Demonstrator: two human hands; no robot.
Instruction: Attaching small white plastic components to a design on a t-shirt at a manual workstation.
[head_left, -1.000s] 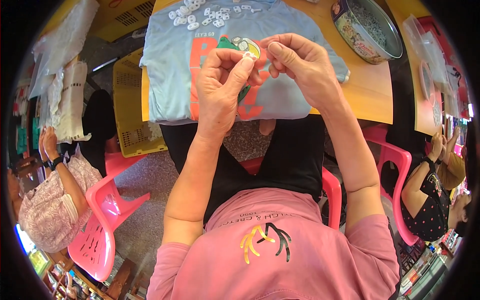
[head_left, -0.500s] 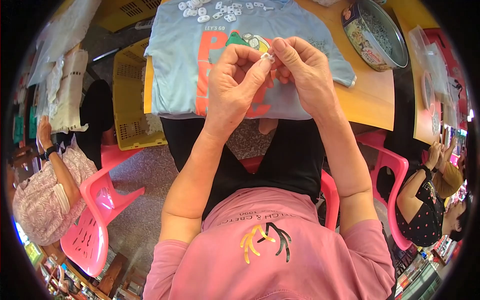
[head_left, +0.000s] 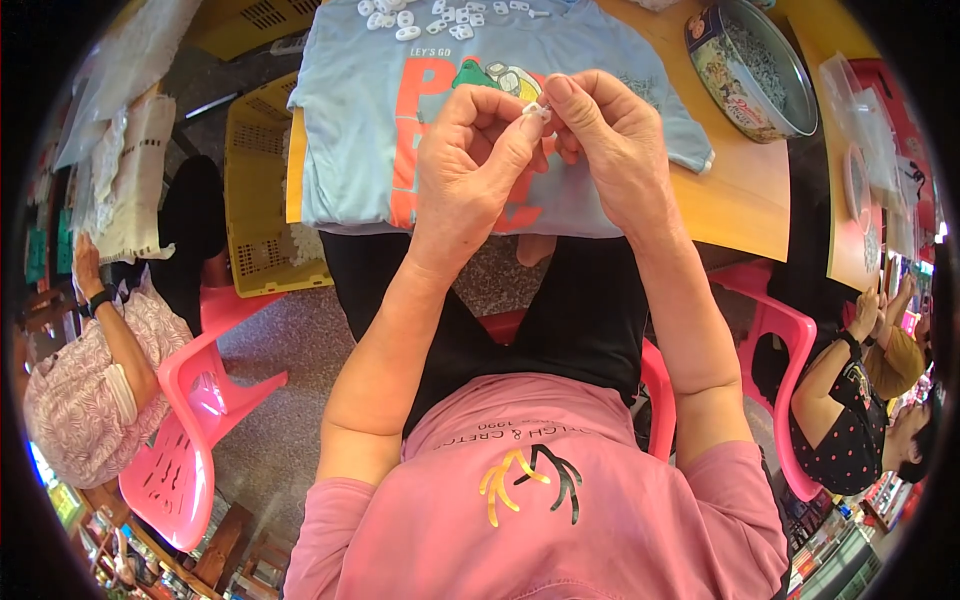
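Observation:
My left hand (head_left: 468,165) is closed in a pinch on a small white plastic piece (head_left: 536,111) with holes in it. Against that piece my right hand (head_left: 622,140) has its thumb and fingers pinched together; whatever they hold is too small to make out. Both hands are above a light blue T-shirt (head_left: 345,130) with a printed front, spread over the table. Several similar white plastic pieces (head_left: 408,33) lie on the shirt's far part. Beyond my right hand, small grey bits (head_left: 638,90) are scattered on the cloth.
A round tin (head_left: 740,120) with many small grey metal pieces stands at the table's (head_left: 740,205) far right. A yellow crate (head_left: 255,190) is left of the table. Pink chairs (head_left: 185,450) flank me, with a person (head_left: 90,400) on the left and people (head_left: 840,410) on the right.
Both hands stay in nearly the same place, pinched together. The white piece has tilted slightly between the fingers.

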